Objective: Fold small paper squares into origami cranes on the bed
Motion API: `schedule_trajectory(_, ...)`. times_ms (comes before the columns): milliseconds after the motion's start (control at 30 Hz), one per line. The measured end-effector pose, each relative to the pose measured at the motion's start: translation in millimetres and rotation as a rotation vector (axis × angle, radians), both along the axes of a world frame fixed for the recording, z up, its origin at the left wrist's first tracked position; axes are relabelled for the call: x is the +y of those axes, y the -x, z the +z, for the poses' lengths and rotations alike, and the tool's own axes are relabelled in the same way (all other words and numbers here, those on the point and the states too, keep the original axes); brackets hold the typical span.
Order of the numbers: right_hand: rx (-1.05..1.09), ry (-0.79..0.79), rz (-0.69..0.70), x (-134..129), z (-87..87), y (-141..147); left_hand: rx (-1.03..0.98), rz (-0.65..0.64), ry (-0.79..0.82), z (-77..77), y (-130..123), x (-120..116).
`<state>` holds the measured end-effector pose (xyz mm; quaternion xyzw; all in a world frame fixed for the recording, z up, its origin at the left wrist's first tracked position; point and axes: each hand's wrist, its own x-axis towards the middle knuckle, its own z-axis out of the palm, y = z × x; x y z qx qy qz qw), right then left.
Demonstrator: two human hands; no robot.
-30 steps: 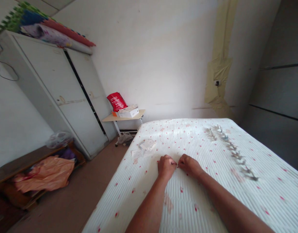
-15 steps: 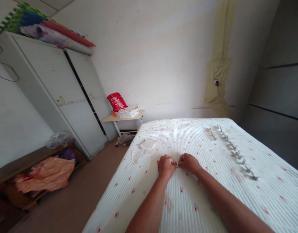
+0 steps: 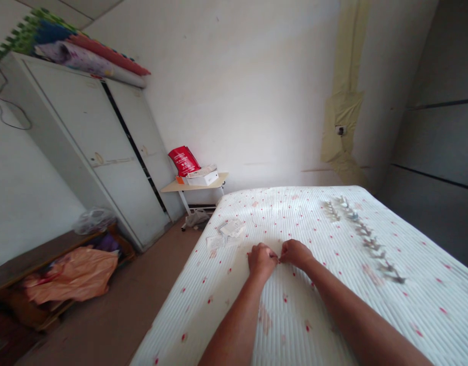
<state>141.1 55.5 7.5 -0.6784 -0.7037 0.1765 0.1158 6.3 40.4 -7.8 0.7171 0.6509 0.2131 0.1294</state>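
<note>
Over the middle of a white ribbed bed cover (image 3: 268, 203) with red dots, my two hands nearly meet. My left hand (image 3: 262, 259) is closed in a pinch at the fingertips. Facing it, my right hand (image 3: 295, 253) is closed too, thumb and finger pressed together. Whatever sits between the fingertips is too small and hidden to name. Ahead and to the left of my left hand lie thin printed paper sheets (image 3: 226, 234). Small pointed shapes (image 3: 371, 244), like folded paper birds, stand in two rows on the right side of the bed.
Beyond the bed's far left corner stands a small table (image 3: 175, 187) with a red bag (image 3: 184, 160) and a white box (image 3: 204, 178). A grey cabinet (image 3: 85, 112) is at the left. Below it, an orange plastic bag (image 3: 73, 274) lies on a low wooden shelf.
My right hand has risen very slightly. My left hand keeps its place and pinch, and the papers and rows of small shapes have not moved.
</note>
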Motion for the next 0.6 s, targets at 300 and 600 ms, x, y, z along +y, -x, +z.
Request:
schedule_trajectory(300,0.418,-0.075,0.206,3,-19.6,-39,0.028,0.004,0.007,0.6,-2,-1)
schedule_trajectory(600,0.446,-0.260,0.403,-5,-28.8,-39,0.052,-0.008,-0.014,-2.2,-2,-1)
